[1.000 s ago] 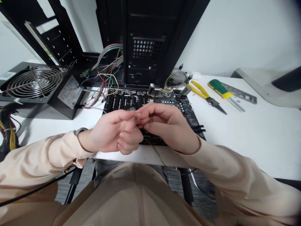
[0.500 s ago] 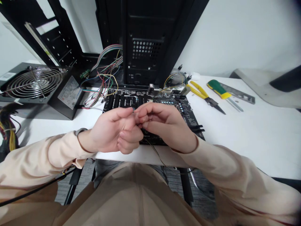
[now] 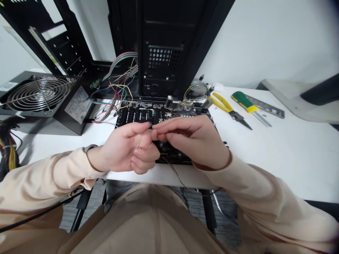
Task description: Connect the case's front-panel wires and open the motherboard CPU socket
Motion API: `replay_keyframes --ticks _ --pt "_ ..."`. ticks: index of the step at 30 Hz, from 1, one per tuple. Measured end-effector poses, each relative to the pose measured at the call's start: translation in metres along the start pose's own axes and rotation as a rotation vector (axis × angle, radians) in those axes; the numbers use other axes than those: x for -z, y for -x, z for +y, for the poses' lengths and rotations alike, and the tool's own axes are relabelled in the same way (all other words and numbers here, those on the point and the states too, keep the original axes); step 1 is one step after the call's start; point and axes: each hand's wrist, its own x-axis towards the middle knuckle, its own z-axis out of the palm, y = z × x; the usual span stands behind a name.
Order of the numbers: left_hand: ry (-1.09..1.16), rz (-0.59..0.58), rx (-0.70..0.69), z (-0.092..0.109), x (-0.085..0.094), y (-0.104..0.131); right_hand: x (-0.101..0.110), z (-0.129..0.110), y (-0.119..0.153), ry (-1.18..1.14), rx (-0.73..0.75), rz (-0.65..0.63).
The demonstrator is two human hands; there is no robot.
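Observation:
Over a black motherboard [image 3: 169, 155] on the white table, my two hands meet at the fingertips. My left hand [image 3: 134, 146] is turned palm up, its lower fingers curled and its thumb and forefinger pressed together. A small dark bit shows at its thumb tip; what it is cannot be made out. My right hand [image 3: 194, 139] comes from the right, palm down, its fingers pinched together against the left fingertips. Anything inside that pinch is hidden. A thin dark cable [image 3: 174, 169] runs from the board over the table's front edge.
Behind the board stands a black computer case [image 3: 164, 31] with loose coloured wires [image 3: 113, 95]. A power supply [image 3: 45, 95] is at the left. Yellow-handled pliers [image 3: 230, 109], a green and yellow screwdriver [image 3: 246, 102] and a metal strip [image 3: 267, 106] lie at the right.
My right hand has shifted slightly right, and its forefinger is straighter. The dark bit at my left thumb tip shows more plainly. My left hand has barely moved.

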Motion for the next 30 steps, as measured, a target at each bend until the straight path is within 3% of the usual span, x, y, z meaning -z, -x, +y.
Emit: replay_keyframes --ticks 12,17,21,26,30 --pt "-0.142 -0.029 0.031 0.002 0.0 -0.002 -0.003 -0.001 0.002 0.032 0.026 0.078" --pt "-0.121 -0.03 0.007 0.001 0.0 -0.001 -0.001 0.002 0.001 -0.054 0.012 0.023" --pt "-0.034 0.046 -0.044 0.001 -0.002 0.0 0.001 0.004 -0.002 -0.066 -0.02 -0.003" --pt "-0.043 0.144 -0.186 0.012 -0.006 0.006 0.004 0.006 -0.004 -0.134 0.032 0.071" --pt "-0.211 0.341 -0.35 0.031 -0.004 0.011 0.009 0.007 -0.007 -0.293 0.105 0.094"
